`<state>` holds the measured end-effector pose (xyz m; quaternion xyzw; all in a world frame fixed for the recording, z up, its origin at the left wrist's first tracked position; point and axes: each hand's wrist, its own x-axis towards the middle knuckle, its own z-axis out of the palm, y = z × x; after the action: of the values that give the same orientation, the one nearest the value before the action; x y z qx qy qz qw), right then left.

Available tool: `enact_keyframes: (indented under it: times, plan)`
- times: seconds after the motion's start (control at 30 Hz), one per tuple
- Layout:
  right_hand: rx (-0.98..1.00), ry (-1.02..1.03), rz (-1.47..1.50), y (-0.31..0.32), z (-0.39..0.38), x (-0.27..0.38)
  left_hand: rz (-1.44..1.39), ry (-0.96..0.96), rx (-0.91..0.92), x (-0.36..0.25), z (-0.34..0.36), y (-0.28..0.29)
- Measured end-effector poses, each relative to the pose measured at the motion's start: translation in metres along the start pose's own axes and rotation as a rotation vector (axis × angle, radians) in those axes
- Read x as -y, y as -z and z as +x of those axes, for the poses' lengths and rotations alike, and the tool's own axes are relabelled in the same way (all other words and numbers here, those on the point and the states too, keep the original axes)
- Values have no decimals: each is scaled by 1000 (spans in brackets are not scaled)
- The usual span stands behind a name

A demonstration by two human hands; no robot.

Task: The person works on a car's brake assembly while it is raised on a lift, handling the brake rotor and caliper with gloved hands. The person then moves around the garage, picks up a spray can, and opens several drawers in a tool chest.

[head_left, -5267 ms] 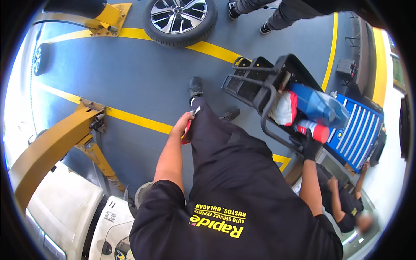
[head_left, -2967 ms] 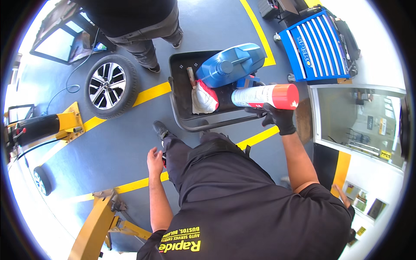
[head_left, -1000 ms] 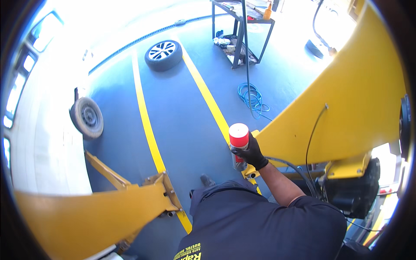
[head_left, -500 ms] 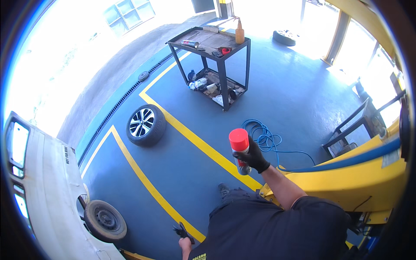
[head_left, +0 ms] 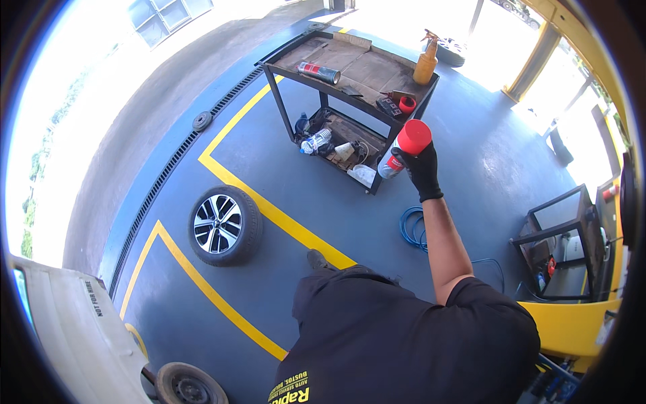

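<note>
1. Aerosol can, cylindrical, white and red with a silvery lower part and a broad red cap (head_left: 397, 157): it is held aloft at a tilt, cap toward the upper right of the view, base toward the lower left.
2. Right hand, in a black fitted glove (head_left: 424, 172): its fingers are clamped around the can's body just below the cap. The forearm is bare.
3. Left hand: out of view; whether its fingers are apart or together cannot be told.
4. Two-tier cart with a dark metal frame and worn brown top (head_left: 353, 66): the held can overlaps its near right leg in the view; whether they touch is unclear.
5. Cart top: a second cylindrical can, red, white and dark (head_left: 319, 73), lies on its side; an amber plastic spray bottle (head_left: 425, 66) stands upright near the right end.
6. Floor: a black tyre on a silver-and-black spoked rim (head_left: 222, 225) lies left of the cart; coiled blue hose (head_left: 404, 231) lies below the can in the view.
7. Stage, as judged: gripping and lifting are done; the cap remains on, and the can is not yet released.
</note>
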<state>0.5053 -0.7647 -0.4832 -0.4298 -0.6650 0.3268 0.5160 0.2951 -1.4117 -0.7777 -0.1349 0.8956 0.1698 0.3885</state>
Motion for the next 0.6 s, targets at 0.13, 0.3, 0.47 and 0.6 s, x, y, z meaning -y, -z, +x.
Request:
enact_keyframes:
  times: [0.13, 0.3, 0.47, 0.6]
  plan:
    - [-12, 82, -152, -78, 97, -33, 54, -167, 53, -188, 102, 69]
    - [-172, 61, -170, -129, 237, -53, 81, -639, 82, -509, 171, 135]
    - [-320, 55, -209, -176, 388, -146, -110, -884, 278, -805, 153, 142]
    - [-292, -130, -346, -215, 430, -221, -275, -923, 538, -962, 100, 130]
